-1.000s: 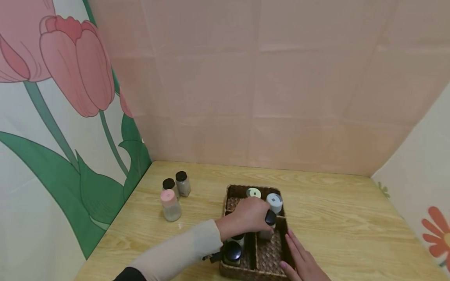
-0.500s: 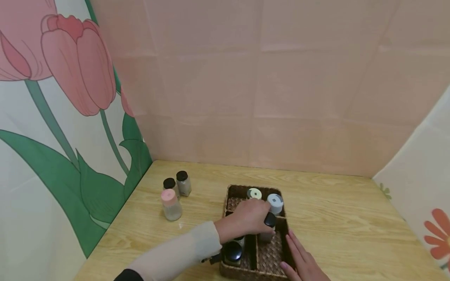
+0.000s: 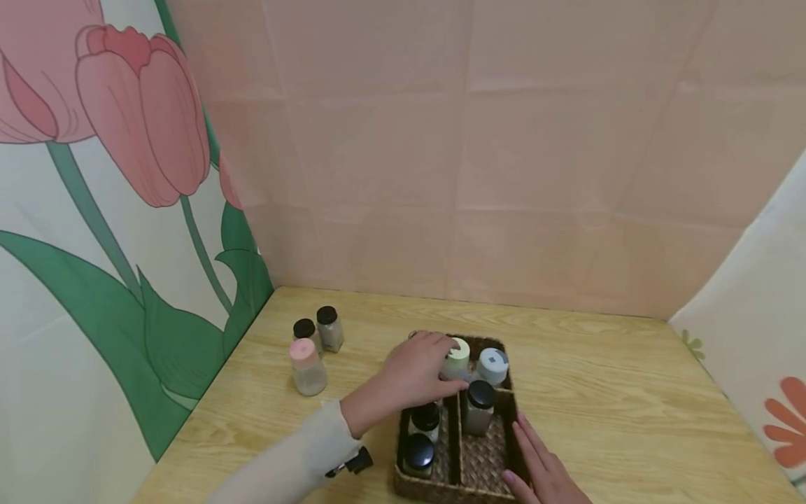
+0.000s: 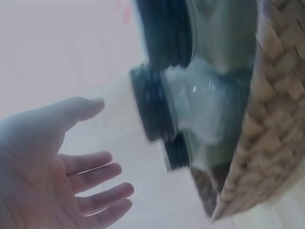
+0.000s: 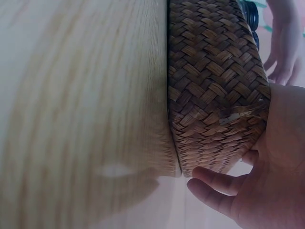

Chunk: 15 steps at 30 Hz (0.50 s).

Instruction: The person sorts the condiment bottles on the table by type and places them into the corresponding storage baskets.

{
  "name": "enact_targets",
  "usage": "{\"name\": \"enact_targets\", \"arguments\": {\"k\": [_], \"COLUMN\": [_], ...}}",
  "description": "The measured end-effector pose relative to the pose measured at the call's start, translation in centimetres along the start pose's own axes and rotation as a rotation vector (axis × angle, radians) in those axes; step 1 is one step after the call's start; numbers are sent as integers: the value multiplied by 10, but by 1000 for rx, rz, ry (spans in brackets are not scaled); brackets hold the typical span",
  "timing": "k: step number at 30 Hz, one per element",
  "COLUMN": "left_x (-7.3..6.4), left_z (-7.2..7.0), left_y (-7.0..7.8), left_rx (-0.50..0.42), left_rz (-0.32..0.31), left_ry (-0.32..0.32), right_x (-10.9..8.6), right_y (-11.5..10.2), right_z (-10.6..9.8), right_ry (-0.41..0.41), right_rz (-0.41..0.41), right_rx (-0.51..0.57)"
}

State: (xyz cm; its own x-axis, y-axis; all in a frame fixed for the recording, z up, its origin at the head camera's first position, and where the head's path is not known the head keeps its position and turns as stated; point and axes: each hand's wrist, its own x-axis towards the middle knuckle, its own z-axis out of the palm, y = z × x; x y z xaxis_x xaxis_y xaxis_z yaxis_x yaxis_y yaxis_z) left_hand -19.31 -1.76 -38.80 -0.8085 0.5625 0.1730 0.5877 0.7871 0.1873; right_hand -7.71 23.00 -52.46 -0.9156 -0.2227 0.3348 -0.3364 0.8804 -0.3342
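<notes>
A brown woven basket (image 3: 483, 465) with dividers stands on the table. My left hand (image 3: 409, 371) is over its left back part, fingers loosely spread, fingertips at the pale yellow-green lid of a jar (image 3: 458, 353). In the left wrist view this hand (image 4: 71, 162) is empty, apart from the dark-lidded jars (image 4: 209, 100). A black-lidded jar (image 3: 481, 409) stands upright in the front right compartment, near my left thumb. My right hand (image 3: 544, 465) rests at the basket's right side, fingers extended along the wall and thumb at the rim.
Two black-lidded jars (image 3: 420, 455) stand in the front left compartment, and a light-blue-lidded jar (image 3: 493, 366) at the back right. Left of the basket are a pink-lidded jar (image 3: 308, 371) and two more black-lidded jars (image 3: 329, 329). A peach backdrop (image 3: 453, 175) closes the table's far side.
My left hand has let go of the black-lidded jar in the front right compartment and moved left and back. The right hand has stayed at the basket.
</notes>
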Motion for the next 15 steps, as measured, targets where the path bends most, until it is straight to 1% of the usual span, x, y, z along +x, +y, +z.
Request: {"name": "enact_targets", "arguments": {"k": [3,5,10,15], "left_x": [-8,-14,-29,-42], "left_z": [-10,-15,-26,-32], "left_y": [-11,-19,-41,-60], "left_rx": [-16,-30,-57,-110], "left_rz": [-30,-55,-125,-174], "left_ry": [54,76,91,125], "right_x": [1,2,3,5], "right_y": [0,-1,-4,-5], "right_z": [-1,-3,-7,-11], "right_ry": [-27,-49,-119,-185], "right_rz": [17,31,83,135], "right_rx": [2,6,25,60]}}
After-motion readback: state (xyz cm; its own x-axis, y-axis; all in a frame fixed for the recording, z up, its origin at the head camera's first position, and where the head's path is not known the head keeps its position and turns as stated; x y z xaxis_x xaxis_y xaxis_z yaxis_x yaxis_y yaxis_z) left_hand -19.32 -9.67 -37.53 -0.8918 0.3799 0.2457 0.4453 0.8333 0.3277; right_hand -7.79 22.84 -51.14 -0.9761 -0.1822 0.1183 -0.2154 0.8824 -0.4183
